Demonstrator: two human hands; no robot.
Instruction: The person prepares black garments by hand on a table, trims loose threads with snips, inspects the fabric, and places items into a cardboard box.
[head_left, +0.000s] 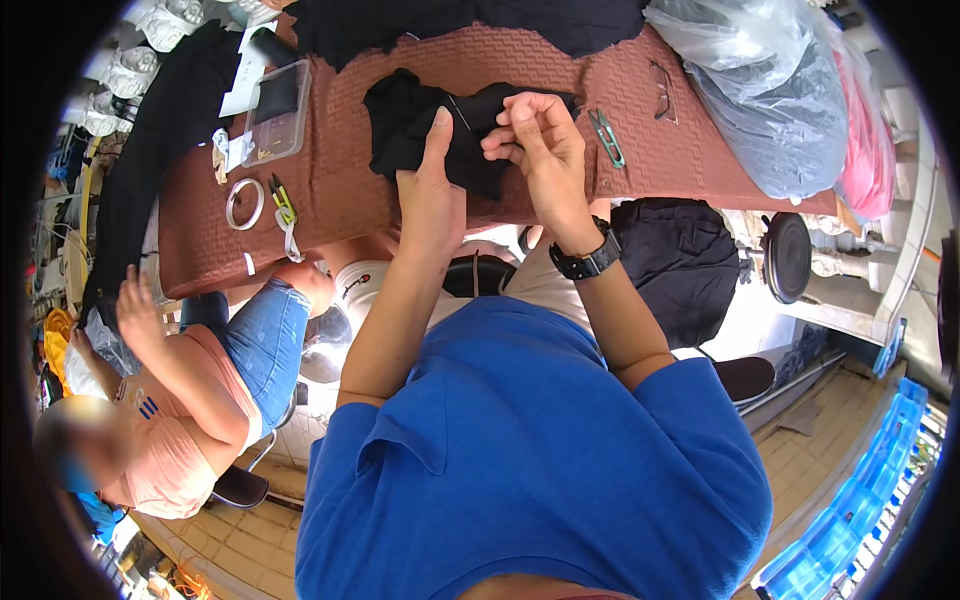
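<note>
Left grip (432, 205) is thumb-up, right grip (556, 170) loosely curled.

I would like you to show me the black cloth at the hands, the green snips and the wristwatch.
Black cloth (398, 130): head view, on its left part.
Green snips (607, 138): head view, on the handles.
Wristwatch (588, 262): head view, on its dark band.

Cloth (392, 125) on table (335, 175); box (285, 138) left, snips (607, 138) right.

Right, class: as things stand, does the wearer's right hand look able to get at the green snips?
Probably yes: the green snips lie uncovered on the brown tablecloth, just right of the right hand, and nothing visible blocks the way.
</note>
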